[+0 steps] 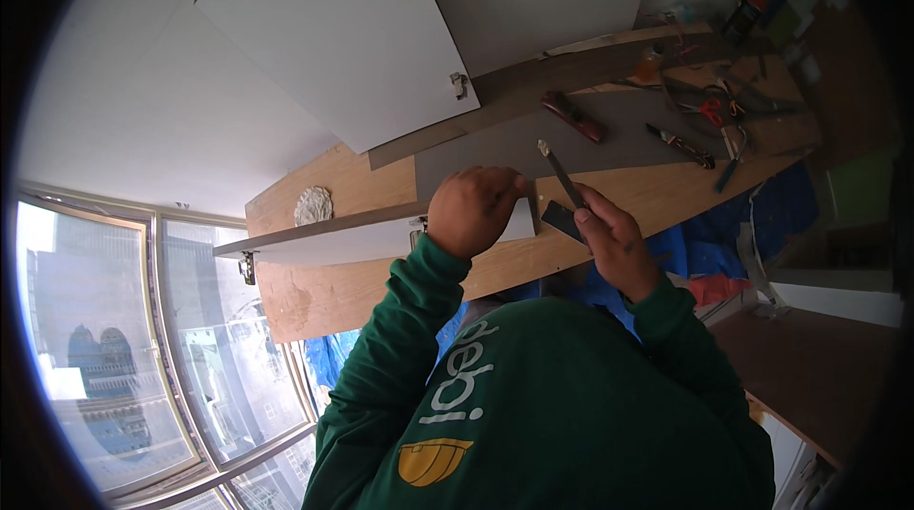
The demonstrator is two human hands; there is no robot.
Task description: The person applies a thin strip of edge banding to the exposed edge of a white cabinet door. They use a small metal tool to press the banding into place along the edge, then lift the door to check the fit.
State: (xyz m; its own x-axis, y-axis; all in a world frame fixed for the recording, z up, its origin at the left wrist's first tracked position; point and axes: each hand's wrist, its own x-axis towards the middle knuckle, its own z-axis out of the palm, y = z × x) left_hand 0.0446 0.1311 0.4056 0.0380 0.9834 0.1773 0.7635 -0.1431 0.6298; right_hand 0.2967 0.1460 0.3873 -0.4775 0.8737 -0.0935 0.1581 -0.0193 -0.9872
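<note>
While the wide window (143,348) fills the left edge of the view, a white cabinet door (333,34) with a small metal hinge (459,84) hangs at the far left-centre, above a wooden board (314,291) that carries a patch of pale filler (312,205).

Left hand (473,210): curled into a loose fist, knuckles up, resting on the edge of a narrow white panel (381,241) laid across the board. Whether it pinches anything I cannot tell.

Right hand (617,241): closed around a slim dark tool (564,177), held low on its shank, pale tip pointing far and left just beside the left hand. A small dark flat piece (562,220) sits under the fingers.

Handling judgement: the tool looks light, rigid and narrow; best gripped pencil-fashion near the lower end for control. The white panel looks thin, stiff, smooth-faced and likely to slide, so pressing down on its near edge seems wise.

Further right on the grey sheet (609,129): a reddish-brown handled tool (573,116), a dark-handled knife (681,145), red-handled pliers (712,110). Blue tarp (733,224) lies below.
</note>
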